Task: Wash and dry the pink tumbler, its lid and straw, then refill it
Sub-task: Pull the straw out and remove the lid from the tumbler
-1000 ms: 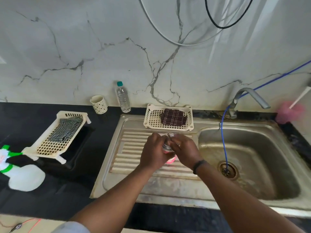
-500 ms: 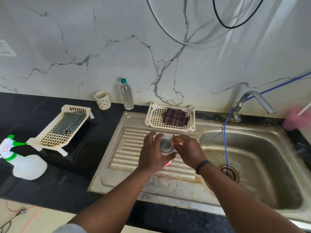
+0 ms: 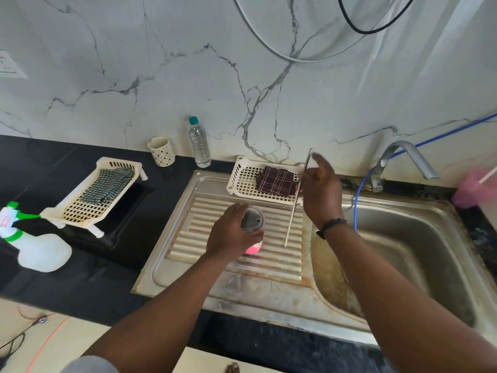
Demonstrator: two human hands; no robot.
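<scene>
1. The left hand (image 3: 231, 232) grips the pink tumbler (image 3: 252, 232) from its left side, with the fingers curled round the upper part of it.
2. The tumbler stands upright on the ribbed draining board (image 3: 236, 267) of the steel sink, and only its pink bottom part shows below the hand.
3. The lid (image 3: 251, 218) sits on top of the tumbler, just beside the fingers of the left hand.
4. The right hand (image 3: 320, 192) is raised above and to the right of the left hand, and it pinches the straw (image 3: 293, 208) between thumb and fingers.
5. The straw is fully out of the tumbler. It hangs nearly upright, a little tilted, and its lower end is just to the right of the tumbler without touching it.
6. Behind the right hand, a cream basket (image 3: 242, 181) holds a dark checked cloth (image 3: 277, 181).
7. To the right of the right hand is the sink basin (image 3: 419, 251), with the tap (image 3: 403, 157) and a blue hose (image 3: 360, 195) behind it.
8. Far to the left of the left hand, a second basket (image 3: 80, 211) with a green checked cloth (image 3: 107, 184) and a white spray bottle (image 3: 35, 249) are on the black counter.
9. Behind the left hand, at the wall, stand a water bottle (image 3: 199, 144) and a patterned cup (image 3: 161, 152).
</scene>
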